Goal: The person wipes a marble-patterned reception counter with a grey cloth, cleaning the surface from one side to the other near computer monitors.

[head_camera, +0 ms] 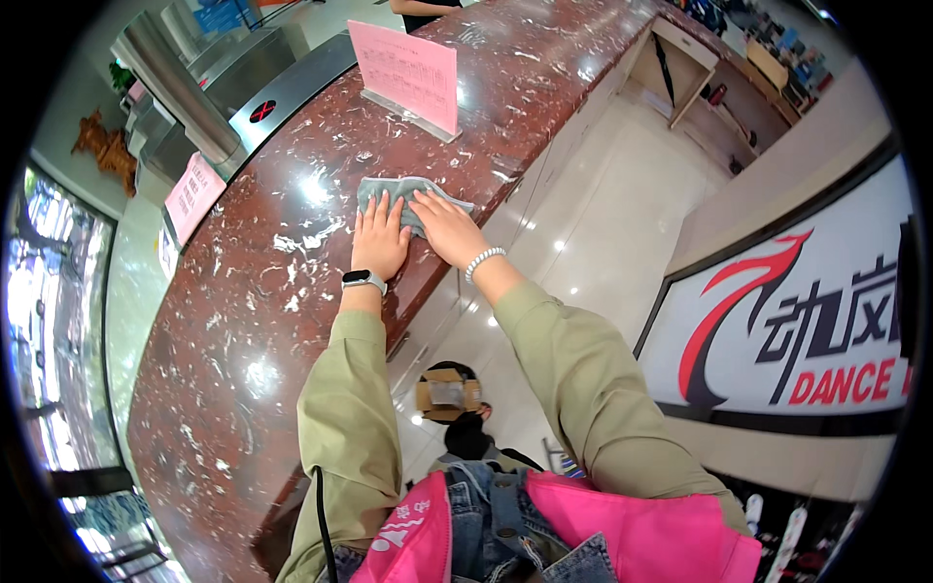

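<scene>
A grey cloth with a pale edge (pixel 386 191) lies on the red marble-patterned counter (pixel 291 189), near the edge on my side. My left hand (pixel 379 237) rests palm down on its left part, fingers spread. Over the cloth's right part lies my right hand (pixel 448 229), fingers bent slightly, pressing it to the counter. The two hands are side by side, almost touching at the fingers. On my left wrist is a smart band (pixel 362 278); a beaded bracelet (pixel 484 264) circles the right one.
Beyond the cloth stands a pink printed sign (pixel 408 73) in a clear holder. Metal turnstile gates (pixel 182 87) line the counter's far side, with another pink notice (pixel 193 193). Below me an open cardboard box (pixel 446 393) sits on the floor. A person's arm (pixel 426 7) shows at the top.
</scene>
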The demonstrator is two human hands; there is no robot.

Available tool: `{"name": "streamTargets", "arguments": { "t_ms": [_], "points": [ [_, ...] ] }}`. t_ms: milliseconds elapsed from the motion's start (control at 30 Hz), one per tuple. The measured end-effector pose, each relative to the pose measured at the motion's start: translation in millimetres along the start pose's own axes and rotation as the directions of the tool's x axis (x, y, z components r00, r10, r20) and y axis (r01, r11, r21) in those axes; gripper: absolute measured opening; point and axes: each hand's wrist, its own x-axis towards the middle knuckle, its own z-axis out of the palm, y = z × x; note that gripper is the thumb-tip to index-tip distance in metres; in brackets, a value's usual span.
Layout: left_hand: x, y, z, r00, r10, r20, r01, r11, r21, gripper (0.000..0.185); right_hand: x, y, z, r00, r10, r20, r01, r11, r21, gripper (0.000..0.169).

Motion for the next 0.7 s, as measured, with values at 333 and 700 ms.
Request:
{"name": "streamTargets", "arguments": {
  "t_ms": [333, 700],
  "points": [
    [98, 89, 37, 0.998, -0.006, -0.058, 0.007, 1.0, 0.008, 0.058, 10, 128, -61, 1.0, -0.001, 0.004, 0.001, 0.998, 0.069, 0.039],
    [164, 193, 54, 0.989, -0.135, -0.056, 0.136, 0.991, 0.003, 0.058, 36, 253, -117, 0.989, -0.133, 0.07, 0.115, 0.969, 0.217, 0.041]
  ]
}}
